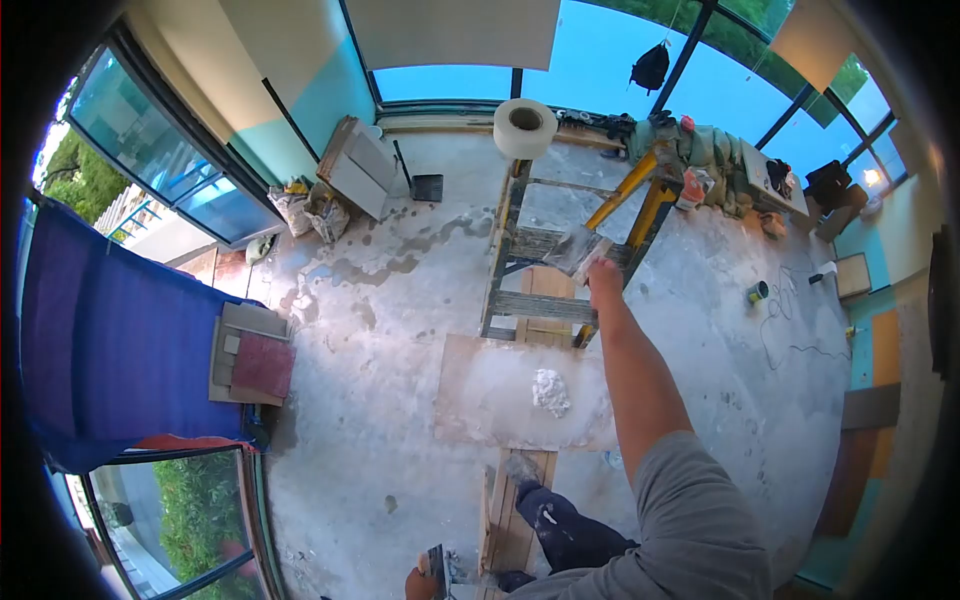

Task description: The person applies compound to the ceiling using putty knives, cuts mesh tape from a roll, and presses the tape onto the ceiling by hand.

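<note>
My right hand (604, 281) is closed around a flat, whitish tool (577, 252) beside the rungs of a paint-stained ladder (545, 305). Low in the view, my left hand (421, 584) grips a dark-bladed trowel (437, 568). A roll of pale tape (526, 120) sits at the ladder's top. Below the ladder, a heap of white material (550, 392) rests on a pale board (480, 390). My foot is on a wooden plank (540, 470).
Bags (325, 213) and leaning panels (365, 170) stand near a dustpan (427, 187). Blue cloth (120, 330) hangs at left. Piled sacks (715, 150) line the window. A green can (757, 292) and a cable (775, 320) lie at right.
</note>
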{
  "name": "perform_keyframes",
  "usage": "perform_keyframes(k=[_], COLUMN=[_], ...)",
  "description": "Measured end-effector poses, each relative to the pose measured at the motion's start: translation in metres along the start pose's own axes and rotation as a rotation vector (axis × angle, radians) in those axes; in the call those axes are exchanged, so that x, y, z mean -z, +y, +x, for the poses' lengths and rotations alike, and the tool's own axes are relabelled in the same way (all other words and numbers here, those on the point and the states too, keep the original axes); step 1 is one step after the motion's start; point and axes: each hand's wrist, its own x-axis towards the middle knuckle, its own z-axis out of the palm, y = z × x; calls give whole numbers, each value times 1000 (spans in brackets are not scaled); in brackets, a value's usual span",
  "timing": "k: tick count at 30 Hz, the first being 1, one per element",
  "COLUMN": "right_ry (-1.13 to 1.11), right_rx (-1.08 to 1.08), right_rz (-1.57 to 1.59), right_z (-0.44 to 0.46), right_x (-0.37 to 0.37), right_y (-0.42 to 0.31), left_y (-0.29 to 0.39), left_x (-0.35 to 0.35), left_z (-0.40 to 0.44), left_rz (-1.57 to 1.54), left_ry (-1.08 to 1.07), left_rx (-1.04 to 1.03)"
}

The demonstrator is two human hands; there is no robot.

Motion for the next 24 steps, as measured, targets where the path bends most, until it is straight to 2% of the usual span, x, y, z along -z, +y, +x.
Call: perform_keyframes(k=[2, 4, 7, 10, 13, 16, 19, 22, 24], right_ry=[-25, -49, -4, -13, -83, -20, -65, 284, 291], right_rx=[44, -78, -302, -175, -165, -108, -142, 276, 638], right_rz=[-38, 180, 517, 241, 34, -40, -474, -253, -151], right_z=[21, 61, 21, 69, 41, 20, 39, 19, 16], right_x=[-6, -32, -17, -43, -21, -17, -18, -17, -10], right_y=[15, 62, -11, 65, 17, -13, -16, -94, -157], left_y=[3, 4, 1, -1, -3, -1, -2, -10, -26], left_x=[-2, -5, -12, -15, -20, -24, -25, -27, -34], left_z=[5, 10, 13, 14, 14, 17, 20, 22, 23], left_rz=[-6, -11, -17, -24, -28, -37, -47, -40, -11], left_ry=[2, 2, -8, -9, -7, 10, 41, 96, 148], left_rx=[-2, 2, 14, 27, 33, 25, 8, -18, -36])
